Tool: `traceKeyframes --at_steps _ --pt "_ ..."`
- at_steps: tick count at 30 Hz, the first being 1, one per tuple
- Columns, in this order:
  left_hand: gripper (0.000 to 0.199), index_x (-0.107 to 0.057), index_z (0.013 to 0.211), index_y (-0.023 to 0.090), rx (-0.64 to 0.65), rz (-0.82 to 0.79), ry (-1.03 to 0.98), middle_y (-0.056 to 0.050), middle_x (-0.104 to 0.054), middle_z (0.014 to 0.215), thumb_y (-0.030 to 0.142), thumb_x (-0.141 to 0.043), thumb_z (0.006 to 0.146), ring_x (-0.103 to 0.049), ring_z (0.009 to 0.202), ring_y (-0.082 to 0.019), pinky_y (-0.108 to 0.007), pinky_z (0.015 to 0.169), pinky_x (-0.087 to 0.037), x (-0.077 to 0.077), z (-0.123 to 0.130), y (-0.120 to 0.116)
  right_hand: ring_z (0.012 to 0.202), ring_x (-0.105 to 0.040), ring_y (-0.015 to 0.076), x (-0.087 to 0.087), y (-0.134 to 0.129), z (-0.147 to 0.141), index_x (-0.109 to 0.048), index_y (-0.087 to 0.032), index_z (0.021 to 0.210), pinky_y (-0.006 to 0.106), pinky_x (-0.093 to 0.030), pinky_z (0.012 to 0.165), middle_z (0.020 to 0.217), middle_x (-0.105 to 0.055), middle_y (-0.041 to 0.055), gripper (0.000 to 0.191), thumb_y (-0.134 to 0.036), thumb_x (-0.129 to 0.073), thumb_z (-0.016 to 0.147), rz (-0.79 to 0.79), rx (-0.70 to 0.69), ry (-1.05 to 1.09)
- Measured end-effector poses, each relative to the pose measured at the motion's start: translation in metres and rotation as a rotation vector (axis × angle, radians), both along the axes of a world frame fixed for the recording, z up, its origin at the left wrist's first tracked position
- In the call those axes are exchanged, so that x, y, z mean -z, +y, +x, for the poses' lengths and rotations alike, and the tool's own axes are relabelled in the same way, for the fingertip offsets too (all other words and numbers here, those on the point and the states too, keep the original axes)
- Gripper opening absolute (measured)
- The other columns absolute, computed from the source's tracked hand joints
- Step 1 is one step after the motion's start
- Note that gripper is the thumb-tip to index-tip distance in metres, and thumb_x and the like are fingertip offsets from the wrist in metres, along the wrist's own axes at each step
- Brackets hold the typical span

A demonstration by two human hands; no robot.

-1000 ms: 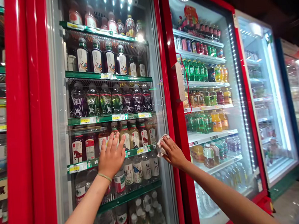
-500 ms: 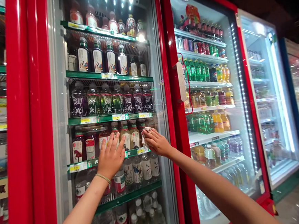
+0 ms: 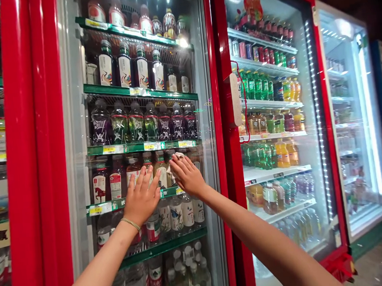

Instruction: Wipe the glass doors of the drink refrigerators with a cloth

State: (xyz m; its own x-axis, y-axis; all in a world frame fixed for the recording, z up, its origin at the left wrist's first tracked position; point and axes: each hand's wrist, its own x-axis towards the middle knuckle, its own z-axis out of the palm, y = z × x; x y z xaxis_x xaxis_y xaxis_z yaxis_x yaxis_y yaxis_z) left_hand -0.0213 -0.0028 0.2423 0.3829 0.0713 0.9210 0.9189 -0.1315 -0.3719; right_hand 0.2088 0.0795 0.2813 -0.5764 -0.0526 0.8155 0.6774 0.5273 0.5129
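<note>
Closest in, two bare forearms rising from the bottom corners of the view, a thin tan bracelet (image 3: 130, 224) around the left wrist. Next, the left hand (image 3: 142, 197), open and flat, fingers spread, palm against the glass door (image 3: 205, 115) of a red-framed drinks cooler, just above a green shelf edge (image 3: 98, 208) with yellow price tags. Just beside it and slightly higher, the right hand (image 3: 187, 175), curled and gripping a crumpled pale cloth (image 3: 178, 155) against the glass, perhaps a paper towel, mostly hidden under the fingers and hard to make out. Behind the glass, red-labelled bottles (image 3: 99, 181) on the shelf at hand height, clear bottles (image 3: 177, 214) just below, purple and green bottles (image 3: 120, 124) one shelf up, and dark bottles with white labels (image 3: 124, 64) above those. To the right, past a white door handle (image 3: 235, 100), a second red-framed cooler door with an LED strip (image 3: 318, 119), green bottles (image 3: 257, 87) and yellow juice bottles (image 3: 282, 153) on its shelves. Farthest off, a third lit cooler (image 3: 349, 104), with a stretch of tiled floor (image 3: 379, 260) beneath it.
</note>
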Motion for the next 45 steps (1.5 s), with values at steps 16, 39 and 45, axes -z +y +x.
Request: traceKeyframes --at_steps 16,39,45 --pt "0.080 -0.015 0.165 0.027 -0.056 0.039 0.017 -0.014 -0.033 0.166 0.029 -0.058 0.099 -0.030 0.155 -0.034 -0.058 0.130 -0.016 0.000 0.005 -0.002 0.162 -0.012 0.0241 0.012 0.002 -0.005 -0.011 -0.020 0.167 0.052 -0.015 0.133 0.174 -0.018 0.0078 0.074 -0.025 -0.042 0.101 -0.053 0.016 0.320" --pt "0.080 -0.017 0.165 0.026 -0.050 0.060 0.014 -0.015 -0.037 0.164 0.026 -0.058 0.098 -0.035 0.153 -0.035 -0.058 0.128 -0.021 0.000 0.005 -0.002 0.155 -0.034 0.0266 0.052 0.033 0.094 -0.023 -0.023 0.165 0.056 -0.034 0.126 0.166 -0.038 0.0113 0.068 -0.024 -0.046 0.101 -0.022 -0.001 0.329" --pt "0.080 -0.014 0.166 0.027 -0.040 0.057 0.019 -0.015 -0.038 0.164 0.027 -0.058 0.098 -0.035 0.153 -0.035 -0.057 0.127 -0.021 0.001 0.005 -0.003 0.153 -0.038 0.0268 0.105 0.012 0.069 -0.023 -0.025 0.165 0.053 -0.040 0.124 0.166 -0.038 0.0092 0.071 -0.021 -0.047 0.099 -0.067 -0.089 0.100"
